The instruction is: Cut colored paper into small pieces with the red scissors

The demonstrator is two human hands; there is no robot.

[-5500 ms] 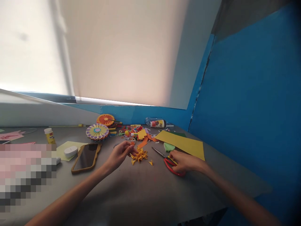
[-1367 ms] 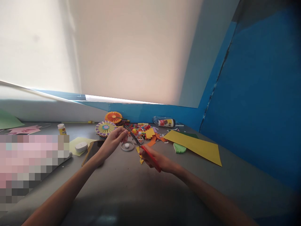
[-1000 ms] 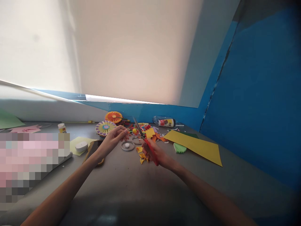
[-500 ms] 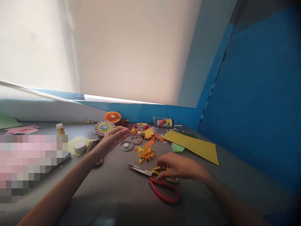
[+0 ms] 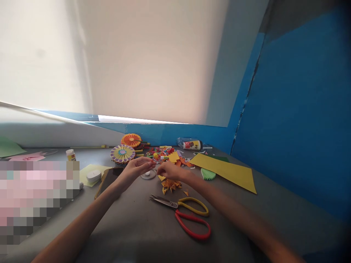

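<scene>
My left hand (image 5: 138, 168) is raised over the middle of the table, its fingers stretched forward and close to the thumb. Anything between those fingertips is too small to make out. Just right of them, my right hand (image 5: 173, 171) has its fingers curled and pinched, with their contents hidden. Below the right hand lies a pile of folded yellow paper pieces (image 5: 171, 185), and a single folded piece (image 5: 186, 193) is apart from it. Nearer to me, scissors (image 5: 175, 206) with one yellow and one red handle rest slightly open, touched by neither hand.
Behind my hands are paper rosettes (image 5: 123, 153), colourful scraps (image 5: 156, 155) and a lying bottle (image 5: 192, 145). A yellow sheet (image 5: 225, 171) and a green pleated paper (image 5: 208, 174) are at right. Leftward are a phone (image 5: 108, 179), a white case (image 5: 93, 175) and a glue bottle (image 5: 70, 155).
My right hand has left the scissors, which stay on the table, and moved forward and left to my left hand's fingertips. My left hand's fingers have drawn closer to its thumb.
</scene>
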